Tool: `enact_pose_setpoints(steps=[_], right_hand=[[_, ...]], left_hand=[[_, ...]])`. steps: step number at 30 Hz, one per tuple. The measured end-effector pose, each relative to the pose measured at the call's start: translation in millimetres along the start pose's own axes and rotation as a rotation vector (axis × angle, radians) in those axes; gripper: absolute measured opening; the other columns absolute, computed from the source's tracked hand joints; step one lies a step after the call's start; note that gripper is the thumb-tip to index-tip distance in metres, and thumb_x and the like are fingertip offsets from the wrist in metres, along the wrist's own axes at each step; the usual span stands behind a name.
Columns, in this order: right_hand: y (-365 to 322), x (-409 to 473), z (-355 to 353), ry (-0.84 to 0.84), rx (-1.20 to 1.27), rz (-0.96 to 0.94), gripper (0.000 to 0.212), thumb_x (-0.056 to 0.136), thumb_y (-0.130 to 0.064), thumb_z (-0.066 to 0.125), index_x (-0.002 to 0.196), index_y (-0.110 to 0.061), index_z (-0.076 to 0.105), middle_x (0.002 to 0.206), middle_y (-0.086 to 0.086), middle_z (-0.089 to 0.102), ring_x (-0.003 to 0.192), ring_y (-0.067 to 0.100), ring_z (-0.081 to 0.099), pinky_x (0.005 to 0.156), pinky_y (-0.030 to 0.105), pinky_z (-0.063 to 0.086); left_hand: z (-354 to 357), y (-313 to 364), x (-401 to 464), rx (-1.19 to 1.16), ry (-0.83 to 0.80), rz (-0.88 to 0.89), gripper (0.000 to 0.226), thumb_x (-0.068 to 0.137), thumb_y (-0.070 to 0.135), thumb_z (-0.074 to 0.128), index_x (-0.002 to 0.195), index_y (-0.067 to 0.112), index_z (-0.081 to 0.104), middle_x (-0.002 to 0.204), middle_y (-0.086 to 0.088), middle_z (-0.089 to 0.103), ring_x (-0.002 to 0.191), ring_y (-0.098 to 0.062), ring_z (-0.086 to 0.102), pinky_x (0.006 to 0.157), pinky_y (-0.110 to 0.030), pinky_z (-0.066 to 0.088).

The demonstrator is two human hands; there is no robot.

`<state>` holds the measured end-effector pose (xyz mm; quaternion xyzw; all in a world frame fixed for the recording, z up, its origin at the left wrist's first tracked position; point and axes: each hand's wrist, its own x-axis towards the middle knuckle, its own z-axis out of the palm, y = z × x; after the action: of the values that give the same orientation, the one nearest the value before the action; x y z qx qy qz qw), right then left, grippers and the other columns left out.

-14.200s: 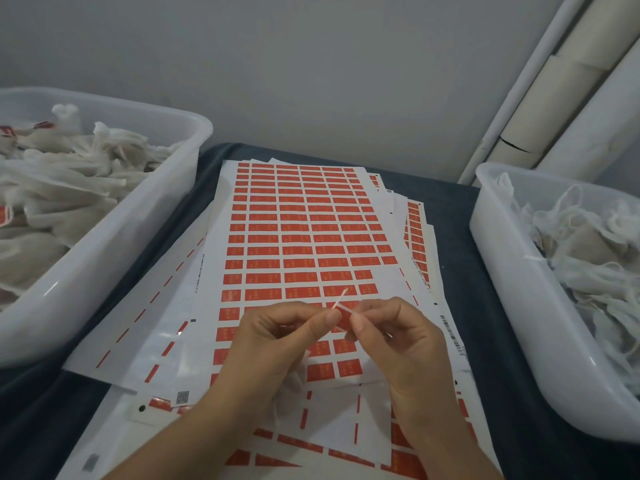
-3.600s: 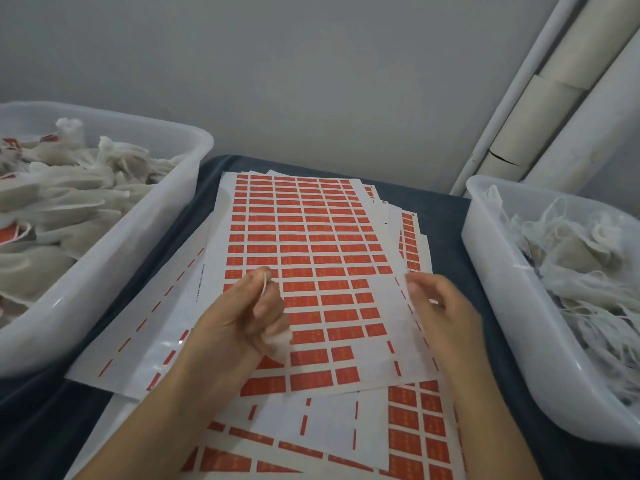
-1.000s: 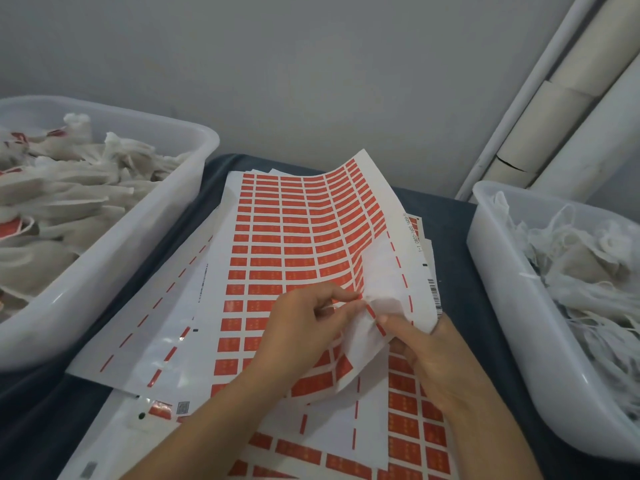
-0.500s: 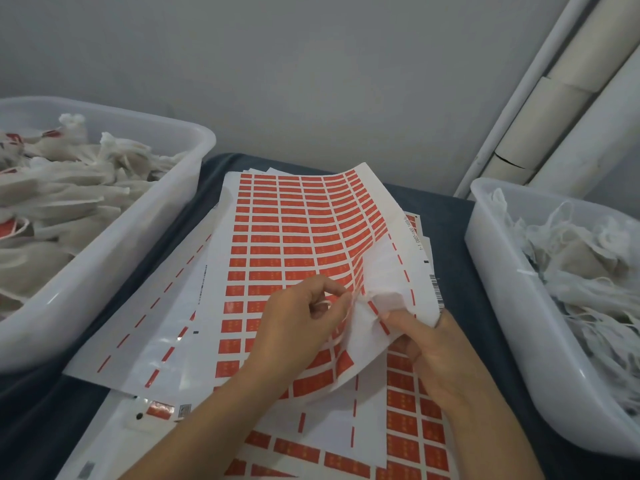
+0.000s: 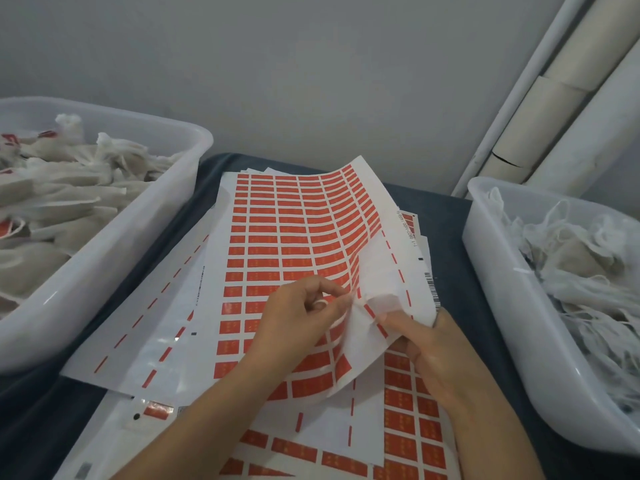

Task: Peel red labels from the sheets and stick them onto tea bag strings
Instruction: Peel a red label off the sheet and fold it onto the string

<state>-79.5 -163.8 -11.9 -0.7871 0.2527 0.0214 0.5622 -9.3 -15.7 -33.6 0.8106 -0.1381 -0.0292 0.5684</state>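
Big white tubs of tea bags flank me, left tub [image 5: 104, 258] and right tub [image 5: 512, 306]. The top label sheet [image 5: 294, 237], rows of red labels, lies between them, right edge curled up. My right hand [image 5: 433, 351] grips that edge, my left hand [image 5: 298, 320] pinches at a label by the fold.

table [image 5: 446, 216], dark cloth | label sheets [image 5: 277, 237] | two tubs [image 5: 104, 271]
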Motion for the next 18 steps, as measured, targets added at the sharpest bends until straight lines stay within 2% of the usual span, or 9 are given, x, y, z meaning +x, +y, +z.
enact_pose_setpoints(steps=[2, 5, 7, 9, 11, 13, 15, 16, 18], right_hand=[[1, 2, -3, -0.017, 0.016, -0.001, 0.057, 0.066, -0.059, 0.063, 0.116, -0.034, 0.049, 0.1, -0.007, 0.069, 0.086, 0.019, 0.069, 0.077, 0.038, 0.057], [2, 5, -14, -0.094, 0.25, -0.011, 0.045, 0.072, -0.033, 0.07, 0.114, -0.027, 0.054, 0.091, 0.0, 0.072, 0.08, 0.02, 0.071, 0.058, 0.026, 0.056], [0, 6, -20, -0.112, 0.323, 0.003, 0.042, 0.075, -0.023, 0.07, 0.114, -0.024, 0.055, 0.094, 0.003, 0.072, 0.08, 0.022, 0.071, 0.058, 0.03, 0.056], [0, 7, -23, -0.094, 0.382, 0.0, 0.05, 0.071, -0.026, 0.072, 0.117, -0.03, 0.052, 0.102, 0.003, 0.071, 0.081, 0.023, 0.071, 0.059, 0.033, 0.056], [-3, 7, -22, 0.102, 0.449, -0.057, 0.07, 0.061, -0.039, 0.074, 0.125, -0.043, 0.043, 0.119, -0.007, 0.063, 0.091, 0.021, 0.07, 0.066, 0.04, 0.058], [-6, 6, -21, 0.492, 0.314, -0.224, 0.069, 0.059, -0.056, 0.068, 0.122, -0.053, 0.04, 0.13, -0.021, 0.047, 0.109, 0.008, 0.058, 0.078, 0.039, 0.053], [-8, 3, -18, 0.662, 0.193, -0.403, 0.046, 0.062, -0.063, 0.06, 0.104, -0.046, 0.053, 0.111, -0.032, 0.053, 0.095, -0.01, 0.056, 0.072, 0.019, 0.046], [-8, 2, -16, 0.616, 0.178, -0.422, 0.04, 0.064, -0.063, 0.057, 0.095, -0.038, 0.058, 0.095, -0.031, 0.061, 0.081, -0.013, 0.06, 0.06, 0.011, 0.046], [-9, 1, -6, 0.372, 0.151, -0.34, 0.04, 0.065, -0.06, 0.055, 0.081, -0.025, 0.063, 0.069, -0.019, 0.067, 0.055, -0.005, 0.062, 0.041, 0.007, 0.042]], left_hand=[[-1, 3, 0, -0.012, 0.029, -0.05, 0.017, 0.081, 0.035, 0.066, 0.067, 0.04, 0.058, 0.069, 0.022, 0.057, 0.062, -0.004, 0.056, 0.046, -0.002, 0.04], [-6, 7, 1, -0.135, 0.12, -0.165, 0.01, 0.079, 0.035, 0.067, 0.072, 0.035, 0.059, 0.076, 0.017, 0.06, 0.063, -0.009, 0.056, 0.049, -0.008, 0.041], [-14, 12, 2, -0.294, 0.175, -0.212, 0.011, 0.071, 0.041, 0.067, 0.075, 0.031, 0.064, 0.075, 0.018, 0.063, 0.066, -0.007, 0.058, 0.052, -0.009, 0.04], [-22, 18, 2, -0.431, 0.158, -0.19, 0.025, 0.059, 0.046, 0.064, 0.076, 0.028, 0.067, 0.061, 0.018, 0.062, 0.056, -0.003, 0.057, 0.056, -0.014, 0.041], [-24, 22, -1, -0.445, 0.11, -0.151, 0.03, 0.053, 0.048, 0.064, 0.074, 0.027, 0.068, 0.055, 0.018, 0.06, 0.05, 0.002, 0.055, 0.058, -0.017, 0.042], [-23, 23, -4, -0.431, 0.078, -0.112, 0.025, 0.053, 0.048, 0.064, 0.069, 0.029, 0.069, 0.057, 0.018, 0.062, 0.051, 0.005, 0.055, 0.055, -0.014, 0.043], [-20, 23, -6, -0.408, 0.059, -0.059, 0.017, 0.053, 0.049, 0.065, 0.066, 0.039, 0.069, 0.062, 0.017, 0.064, 0.055, 0.003, 0.055, 0.05, -0.008, 0.045], [-18, 22, -6, -0.389, 0.051, -0.036, 0.014, 0.053, 0.05, 0.065, 0.066, 0.044, 0.068, 0.064, 0.017, 0.064, 0.058, 0.002, 0.055, 0.05, -0.006, 0.044], [-17, 22, -7, -0.349, 0.046, 0.001, 0.014, 0.054, 0.052, 0.064, 0.068, 0.049, 0.067, 0.067, 0.018, 0.064, 0.06, 0.0, 0.054, 0.051, -0.004, 0.044]])
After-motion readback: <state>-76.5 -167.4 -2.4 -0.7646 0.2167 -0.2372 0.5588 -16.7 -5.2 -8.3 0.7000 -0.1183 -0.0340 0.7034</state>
